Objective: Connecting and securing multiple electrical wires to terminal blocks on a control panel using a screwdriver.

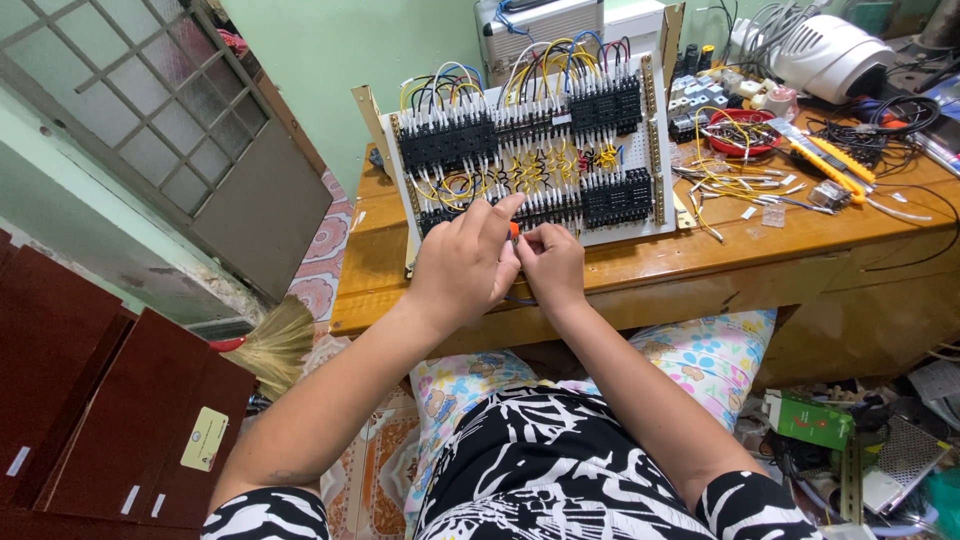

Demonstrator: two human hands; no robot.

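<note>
Where the white wiring board [640, 140] tilts, left hand [462, 262] and right hand [552, 262] pinch a small orange tool [514, 230]

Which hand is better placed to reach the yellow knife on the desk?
Right, probably. The right hand is on the same side as the yellow utility knife, while the left hand would have to cross over it. Both are busy at the wiring panel.

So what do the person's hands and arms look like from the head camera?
Both the left hand and right hand are bare: no gloves, rings or watch visible. The forearms are uncovered; short sleeves in a black-and-white swirled print show at the bottom edge.
</note>
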